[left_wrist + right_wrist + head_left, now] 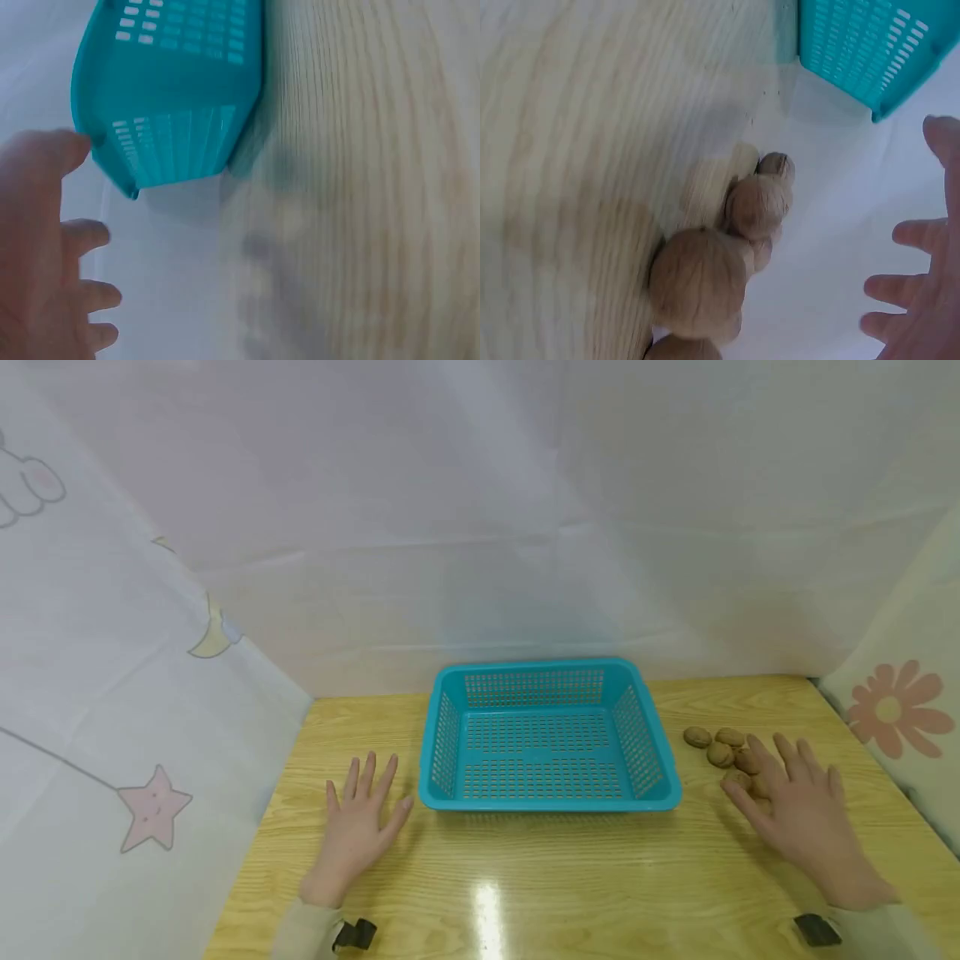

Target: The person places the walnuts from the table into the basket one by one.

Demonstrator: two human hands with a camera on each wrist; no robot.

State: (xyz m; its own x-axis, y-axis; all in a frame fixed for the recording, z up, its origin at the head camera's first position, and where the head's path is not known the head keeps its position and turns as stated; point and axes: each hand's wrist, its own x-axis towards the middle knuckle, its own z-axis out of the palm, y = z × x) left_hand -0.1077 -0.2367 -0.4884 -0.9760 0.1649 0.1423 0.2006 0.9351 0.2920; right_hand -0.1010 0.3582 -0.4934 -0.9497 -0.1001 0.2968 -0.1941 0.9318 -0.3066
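A blue plastic basket with slotted walls sits on the wooden table, and its inside shows bare. Several walnuts lie in a cluster to the right of it. My right hand is spread over the near right part of that cluster and hides some of the nuts. In the right wrist view the walnuts show below its straight fingers, which hold nothing. Left of the basket, my left hand is spread with its thumb toward the basket's near left corner. Nothing is in it.
The wooden table runs up to a pale cloth hanging behind it. More printed cloth rises on the left, with a pink star, and on the right, with a red flower.
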